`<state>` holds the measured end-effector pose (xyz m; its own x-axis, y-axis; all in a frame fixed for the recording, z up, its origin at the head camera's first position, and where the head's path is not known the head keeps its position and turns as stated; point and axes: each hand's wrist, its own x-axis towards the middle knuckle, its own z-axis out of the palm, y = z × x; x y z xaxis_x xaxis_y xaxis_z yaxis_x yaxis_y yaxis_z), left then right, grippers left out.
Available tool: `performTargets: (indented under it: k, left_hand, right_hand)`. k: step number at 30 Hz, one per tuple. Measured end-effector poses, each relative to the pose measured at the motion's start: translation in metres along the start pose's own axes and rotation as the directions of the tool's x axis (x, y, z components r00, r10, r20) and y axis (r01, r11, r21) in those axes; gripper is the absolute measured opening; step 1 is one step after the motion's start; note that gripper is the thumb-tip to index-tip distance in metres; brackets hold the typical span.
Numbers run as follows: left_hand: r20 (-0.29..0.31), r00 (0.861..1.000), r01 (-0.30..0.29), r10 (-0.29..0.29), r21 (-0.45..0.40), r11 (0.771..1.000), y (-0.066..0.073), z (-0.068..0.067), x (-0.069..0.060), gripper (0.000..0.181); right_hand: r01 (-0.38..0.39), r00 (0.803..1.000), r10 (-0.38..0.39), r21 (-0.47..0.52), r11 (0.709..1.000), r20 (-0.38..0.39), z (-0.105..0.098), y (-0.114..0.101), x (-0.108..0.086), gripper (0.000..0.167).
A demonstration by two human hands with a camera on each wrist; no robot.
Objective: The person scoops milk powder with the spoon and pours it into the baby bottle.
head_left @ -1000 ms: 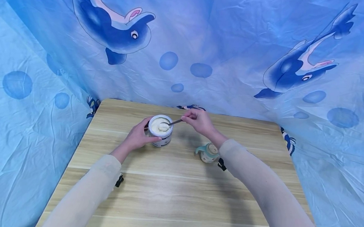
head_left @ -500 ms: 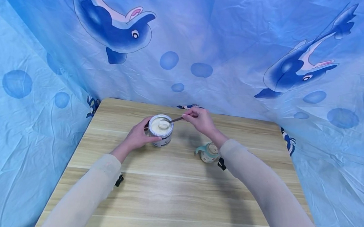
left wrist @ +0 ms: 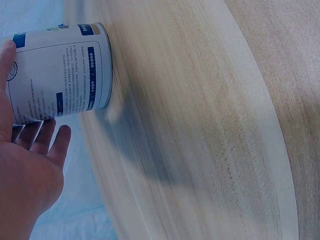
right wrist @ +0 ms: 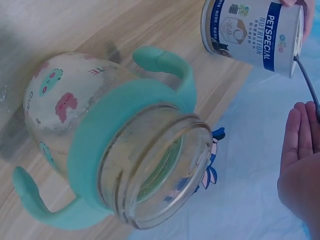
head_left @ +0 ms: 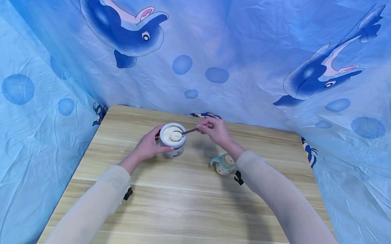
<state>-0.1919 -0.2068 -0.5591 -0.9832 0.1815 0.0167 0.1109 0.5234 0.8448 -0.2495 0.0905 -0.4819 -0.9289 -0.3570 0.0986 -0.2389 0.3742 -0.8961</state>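
Note:
An open can (head_left: 175,152) of pale powder stands at the table's far side. My left hand (head_left: 148,145) grips its left side, thumb at the front; in the left wrist view, the can's printed label (left wrist: 55,75) shows. My right hand (head_left: 216,131) pinches the dark handle of a spoon (head_left: 190,131), whose bowl holds a heap of powder at the can's mouth. Below my right wrist stands a baby bottle (head_left: 224,169) with teal handles, partly behind the sleeve in the head view. The right wrist view shows its teal collar (right wrist: 87,145) and lidless mouth, with pale powder inside.
The wooden table (head_left: 175,208) spreads out in front of the can and bottle. A blue dolphin-print curtain (head_left: 199,45) hangs behind it and along both sides. Black clips (head_left: 238,177) show by the sleeves.
The spoon's bowl has shifted slightly over the can's mouth, lifting a little and then lowering, and my right hand has moved slightly with it. My left hand and the can stay put.

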Motion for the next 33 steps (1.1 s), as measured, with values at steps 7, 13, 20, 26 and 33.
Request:
performTargets:
  k: [7, 13, 20, 26, 33]
  left_hand:
    - [-0.001, 1.0, -0.003, 0.003, -0.001, 1.0, 0.002, 0.0, 0.001, 0.103]
    - [0.004, 1.0, 0.001, -0.001, 0.004, 1.0, 0.004, 0.001, 0.001, 0.104]
    - [0.006, 1.0, 0.005, -0.005, 0.016, 1.0, 0.003, 0.001, 0.001, 0.106]
    - [0.003, 1.0, 0.002, -0.002, 0.019, 1.0, 0.002, 0.001, 0.002, 0.108]
    - [-0.005, 1.0, 0.004, -0.004, 0.0, 1.0, 0.001, -0.001, 0.0, 0.108]
  right_hand:
    - [-0.122, 0.992, 0.125, 0.243, 0.962, 0.004, -0.006, 0.004, 0.003, 0.015]
    - [-0.175, 0.984, 0.177, 0.372, 0.912, 0.028, -0.01, 0.002, 0.0, 0.016]
    - [-0.217, 0.974, 0.222, 0.445, 0.869, 0.042, -0.013, 0.004, -0.002, 0.008]
    - [-0.237, 0.969, 0.242, 0.488, 0.84, 0.053, -0.016, 0.006, -0.003, 0.005]
    - [-0.234, 0.97, 0.238, 0.498, 0.835, 0.057, -0.023, 0.005, -0.005, 0.012]
